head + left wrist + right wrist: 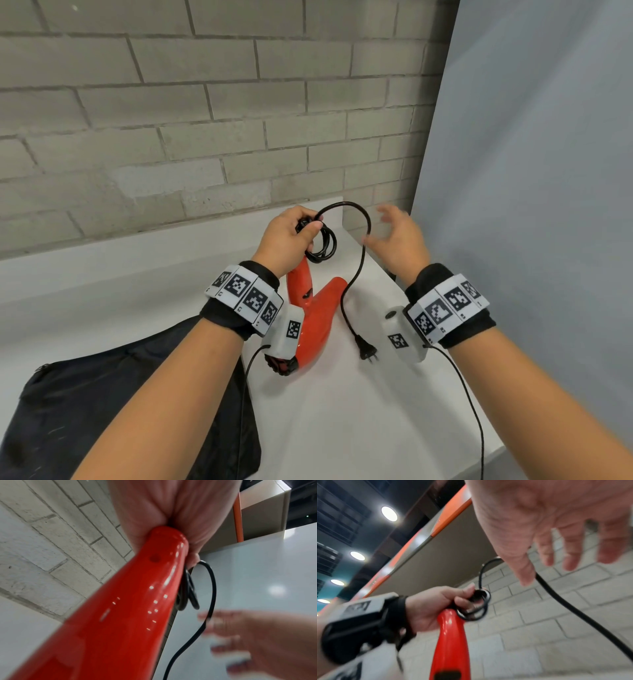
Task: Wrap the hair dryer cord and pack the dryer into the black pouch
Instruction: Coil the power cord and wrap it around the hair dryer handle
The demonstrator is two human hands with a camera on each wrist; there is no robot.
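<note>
The red hair dryer [317, 322] lies on the white table [342, 428], its handle [137, 601] pointing up and away from me. My left hand [291, 236] grips the top of the handle [452, 635] together with a few coils of black cord [322, 245]. From the coils the cord [356, 274] arcs up and right, then hangs down to the plug [367, 351], which lies on the table. My right hand [394, 229] hovers just right of that arc with its fingers [571, 550] spread, holding nothing. The black pouch [120, 404] lies flat at lower left.
A grey brick wall [205, 120] rises behind the table. A pale panel [531, 171] stands along the table's right side. Thin black wires [472, 404] run from both wrist cameras across the table's near part.
</note>
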